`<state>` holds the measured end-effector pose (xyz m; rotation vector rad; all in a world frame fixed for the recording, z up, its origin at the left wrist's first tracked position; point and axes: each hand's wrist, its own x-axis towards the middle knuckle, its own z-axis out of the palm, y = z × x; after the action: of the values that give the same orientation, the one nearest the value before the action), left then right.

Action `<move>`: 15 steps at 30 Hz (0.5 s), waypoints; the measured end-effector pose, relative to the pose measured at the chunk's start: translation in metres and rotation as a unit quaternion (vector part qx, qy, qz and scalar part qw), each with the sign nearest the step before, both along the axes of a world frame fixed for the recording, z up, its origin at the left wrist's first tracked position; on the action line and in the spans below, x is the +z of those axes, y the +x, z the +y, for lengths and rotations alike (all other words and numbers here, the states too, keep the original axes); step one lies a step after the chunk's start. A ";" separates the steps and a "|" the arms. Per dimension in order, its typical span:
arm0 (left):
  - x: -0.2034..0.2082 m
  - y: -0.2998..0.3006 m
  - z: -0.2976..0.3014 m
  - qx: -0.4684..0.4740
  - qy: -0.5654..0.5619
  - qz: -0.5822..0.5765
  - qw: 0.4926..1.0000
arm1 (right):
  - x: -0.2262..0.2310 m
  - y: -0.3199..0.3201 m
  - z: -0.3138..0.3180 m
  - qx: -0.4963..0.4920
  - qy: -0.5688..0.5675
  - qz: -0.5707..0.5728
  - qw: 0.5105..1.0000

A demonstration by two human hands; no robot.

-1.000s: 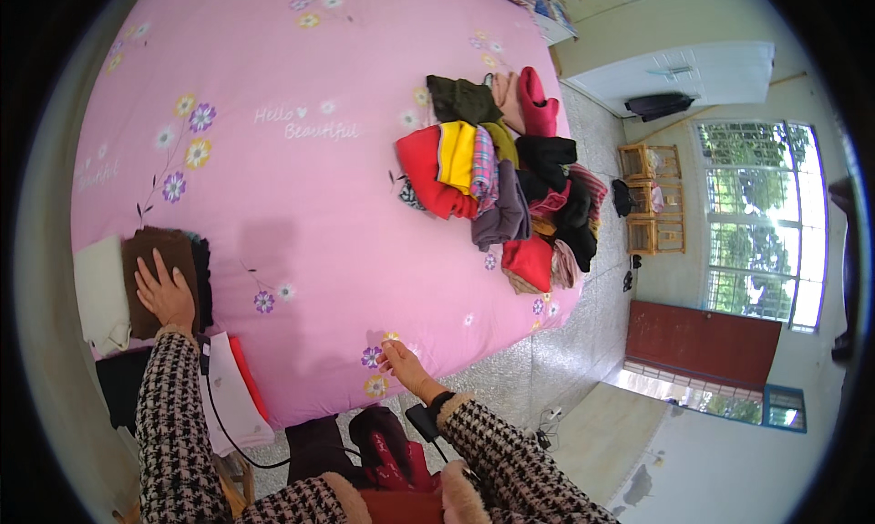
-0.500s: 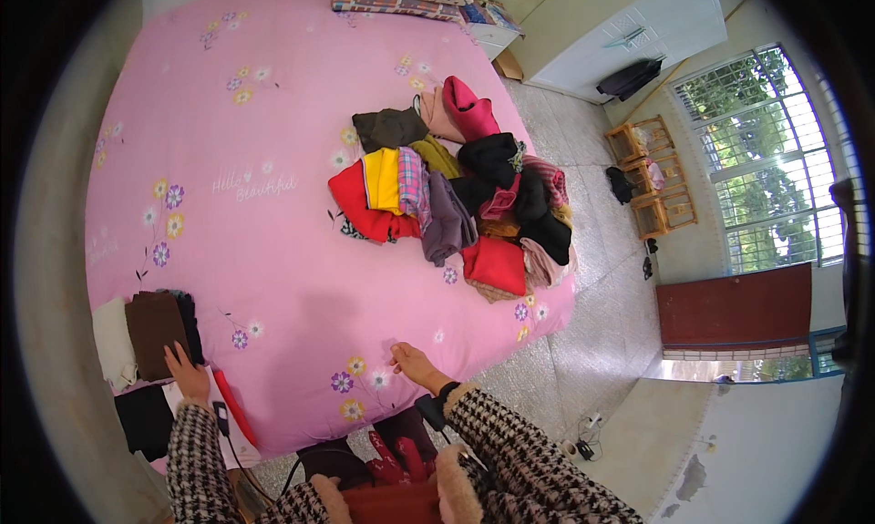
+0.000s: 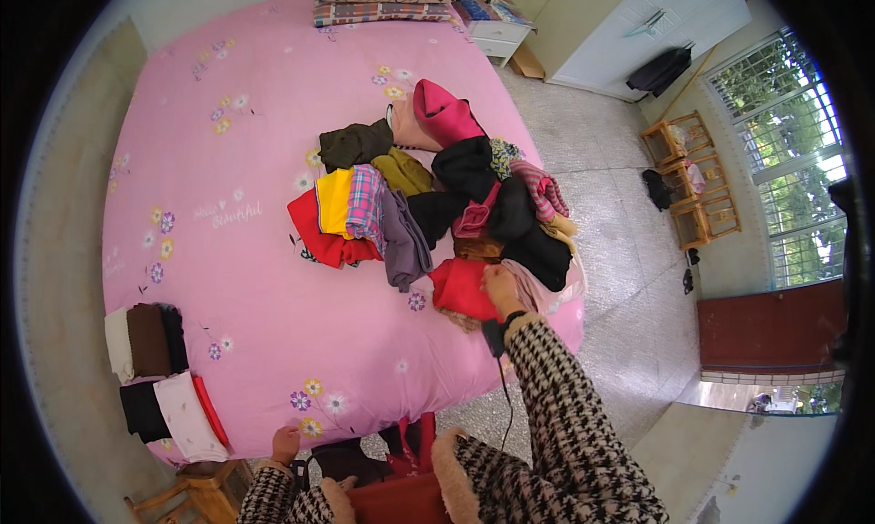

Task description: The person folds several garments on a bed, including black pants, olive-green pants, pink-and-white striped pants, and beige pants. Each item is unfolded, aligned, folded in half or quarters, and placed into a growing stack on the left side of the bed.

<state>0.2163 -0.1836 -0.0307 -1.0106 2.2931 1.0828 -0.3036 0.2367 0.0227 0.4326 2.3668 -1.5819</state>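
Observation:
My right hand [image 3: 500, 292] reaches over the near right part of a clothes pile, above the border between a folded red garment [image 3: 460, 287] and a pale pink garment [image 3: 529, 287]. Its fingers bend downward, and their tips are hidden, so a grip cannot be made out. My left hand [image 3: 285, 444] is at the bed's near edge, fingers loosely curled, with nothing visible in it. Beside the red piece lie a folded purple-grey garment [image 3: 405, 241] and a black garment [image 3: 538, 258]. A yellow piece [image 3: 334, 202] and a plaid piece [image 3: 365, 199] lie farther left.
Neat folded stacks, with a brown piece [image 3: 148, 340] and a white piece [image 3: 189, 416], line the left edge of the pink bed sheet [image 3: 228, 278]. A wooden stool [image 3: 205, 489] stands below them. Folded blankets [image 3: 387, 0] lie at the far end. A cable [image 3: 507, 401] hangs near my right arm.
My left hand has left the folded stack and drawn back to the bed's near edge. My right hand has moved forward and right to the red garment. The view has shifted slightly.

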 end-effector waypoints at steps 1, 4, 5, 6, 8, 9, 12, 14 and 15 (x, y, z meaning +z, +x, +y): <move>0.005 -0.003 0.010 0.020 0.025 -0.009 0.999 | 0.007 -0.018 0.004 0.011 0.070 0.006 0.997; 0.015 -0.012 0.021 0.078 0.049 -0.023 0.995 | 0.022 -0.057 -0.001 0.018 0.178 0.060 0.982; 0.018 -0.015 0.021 0.104 0.052 -0.038 0.992 | 0.026 -0.066 -0.004 0.009 0.194 0.068 0.979; 0.021 -0.017 0.020 0.111 0.054 -0.028 0.992 | 0.030 -0.074 -0.007 0.009 0.215 0.038 0.976; 0.026 -0.020 0.017 0.157 0.078 -0.003 0.984 | 0.034 -0.085 -0.014 -0.016 0.226 -0.012 0.974; 0.030 -0.021 0.016 0.186 0.087 -0.018 0.978 | 0.034 -0.087 -0.016 -0.027 0.231 -0.040 0.972; 0.045 -0.023 0.018 0.213 0.117 0.023 0.970 | 0.027 -0.085 -0.017 -0.051 0.259 -0.005 0.964; 0.056 -0.023 0.023 0.213 0.114 0.015 0.970 | 0.020 -0.078 -0.011 0.079 0.382 0.124 0.913; 0.060 -0.023 0.026 0.216 0.113 0.007 0.970 | 0.017 -0.075 -0.007 0.156 0.465 0.177 0.854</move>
<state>0.1935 -0.1578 0.0295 -1.4455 1.9455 1.4838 -0.3783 0.2296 0.0394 -0.1124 3.1595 -0.2928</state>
